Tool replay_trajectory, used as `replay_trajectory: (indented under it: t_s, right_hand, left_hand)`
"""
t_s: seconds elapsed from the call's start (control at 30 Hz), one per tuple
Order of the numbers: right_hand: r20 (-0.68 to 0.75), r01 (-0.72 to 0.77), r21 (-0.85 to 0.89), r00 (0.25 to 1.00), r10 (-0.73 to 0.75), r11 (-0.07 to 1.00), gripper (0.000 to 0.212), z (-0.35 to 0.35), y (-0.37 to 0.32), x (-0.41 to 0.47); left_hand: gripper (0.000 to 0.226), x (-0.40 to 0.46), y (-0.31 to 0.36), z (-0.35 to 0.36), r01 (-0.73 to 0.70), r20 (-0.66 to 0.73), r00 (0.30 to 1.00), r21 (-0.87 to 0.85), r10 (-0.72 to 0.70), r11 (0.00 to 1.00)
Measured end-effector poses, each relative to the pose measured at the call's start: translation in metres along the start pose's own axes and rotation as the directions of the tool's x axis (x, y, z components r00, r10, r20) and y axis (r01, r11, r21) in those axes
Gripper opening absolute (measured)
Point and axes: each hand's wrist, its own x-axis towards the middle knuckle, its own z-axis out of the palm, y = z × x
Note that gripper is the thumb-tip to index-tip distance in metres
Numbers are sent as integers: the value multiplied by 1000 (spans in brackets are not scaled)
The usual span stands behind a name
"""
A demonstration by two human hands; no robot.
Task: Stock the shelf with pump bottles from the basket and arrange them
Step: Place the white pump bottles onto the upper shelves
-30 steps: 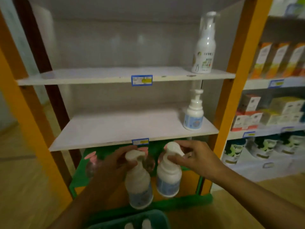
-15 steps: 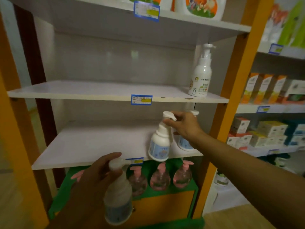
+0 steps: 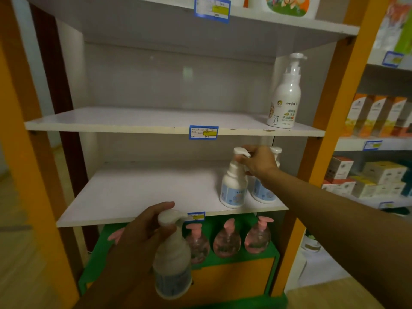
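Observation:
My right hand (image 3: 258, 162) grips the neck of a white pump bottle with a blue label (image 3: 233, 186). That bottle stands on the right part of the white middle shelf (image 3: 133, 192). Just to its right stands a second like bottle (image 3: 264, 190), partly hidden by my wrist. My left hand (image 3: 142, 230) holds a third white pump bottle (image 3: 172, 262) by its neck, below and in front of the shelf's front edge. The basket is out of view.
A taller white pump bottle (image 3: 286, 94) stands at the right end of the upper shelf (image 3: 133, 121). Three pink pump bottles (image 3: 227, 239) line the green bottom ledge. Orange uprights (image 3: 334, 108) frame the unit. Boxed goods (image 3: 374, 117) fill the shelving to the right.
My right hand has carried its bottle up from in front of the shelf and set it down beside the standing one. My left hand has risen a little with its bottle.

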Motion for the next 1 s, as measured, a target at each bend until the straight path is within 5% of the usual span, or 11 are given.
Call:
replay_trajectory:
  t_s: [0.73,0.83,0.9,1.0]
  right_hand:
    - [-18,32,-15,999,-32,999,34,6,6,4]
    - [-5,53,-57,999,-53,997,61,5,7,-2]
    - [-56,61,-42,996,-63,997,77,4,11,-10]
    - [-191,122,9,975,-118,993,61,1,14,-26]
  left_hand:
    - [36,3,-13,-1,30,63,998,-53,-27,998]
    - [35,5,-11,-1,31,72,997,-51,-27,998]
    - [34,6,-11,-2,33,79,997,-76,-27,997]
    - [35,8,-10,-2,34,69,997,-128,-25,991]
